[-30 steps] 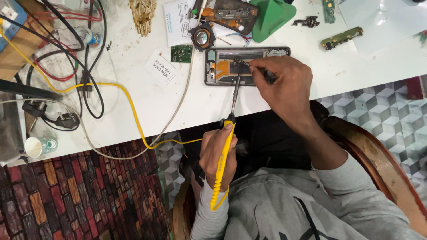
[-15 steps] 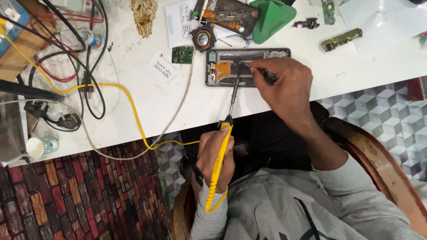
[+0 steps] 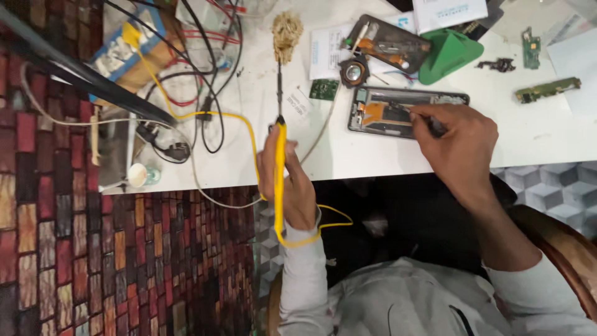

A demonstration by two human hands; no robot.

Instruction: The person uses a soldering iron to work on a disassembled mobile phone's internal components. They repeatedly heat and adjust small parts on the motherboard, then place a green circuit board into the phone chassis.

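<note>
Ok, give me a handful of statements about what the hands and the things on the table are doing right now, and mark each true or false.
1. The left hand grips a yellow-handled soldering iron. True.
2. The iron's tip rests inside the opened phone. False: it points at the brass wool tip cleaner, away from the phone.
3. The right hand holds a thin tool over the opened phone. True.
4. The green wedge-shaped piece lies on the floor. False: it lies on the white table, above the phone.
5. A small green circuit board lies left of the phone. True.
</note>
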